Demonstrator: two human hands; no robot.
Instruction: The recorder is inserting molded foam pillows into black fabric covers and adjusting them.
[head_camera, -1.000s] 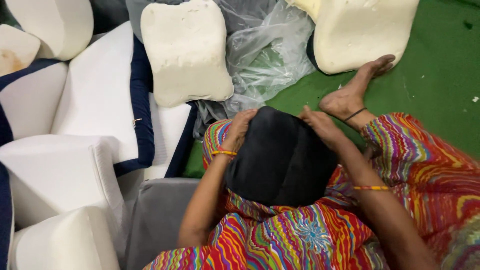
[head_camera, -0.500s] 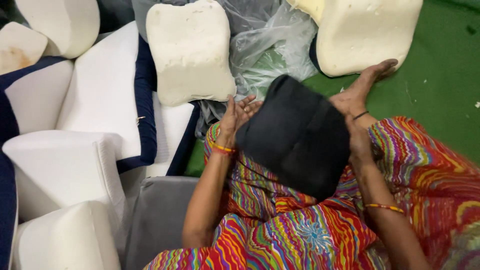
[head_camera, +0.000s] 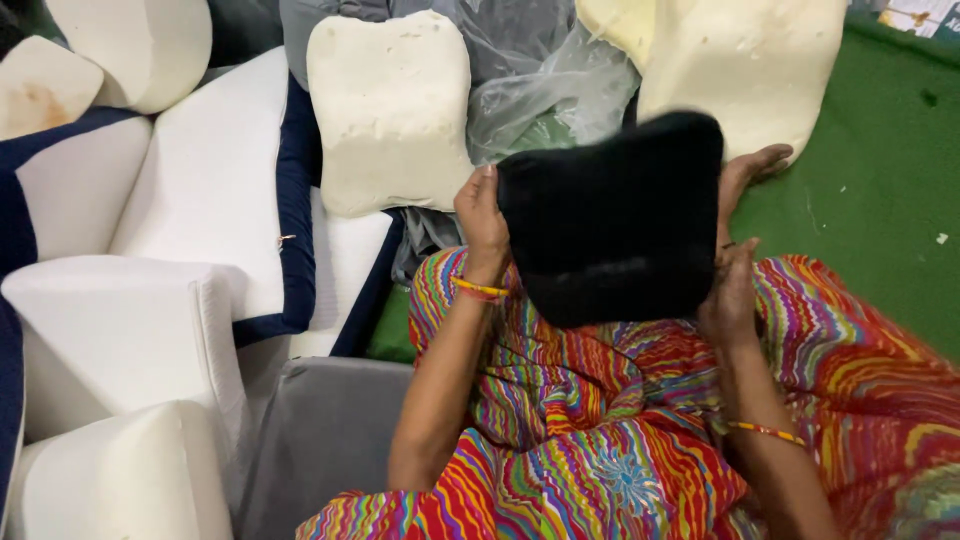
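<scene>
A green carpeted floor (head_camera: 870, 180) carries the load: cream contoured foam blocks (head_camera: 390, 110) and crumpled clear plastic bags (head_camera: 550, 85) lie just beyond the grip, white navy-edged cushions (head_camera: 210, 180) to its left.

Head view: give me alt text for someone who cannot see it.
Both hands, left hand and right hand, hold a black cushion up over a lap in bright striped cloth. Bare foam pillows and clear plastic bags lie beyond on a green floor.
</scene>
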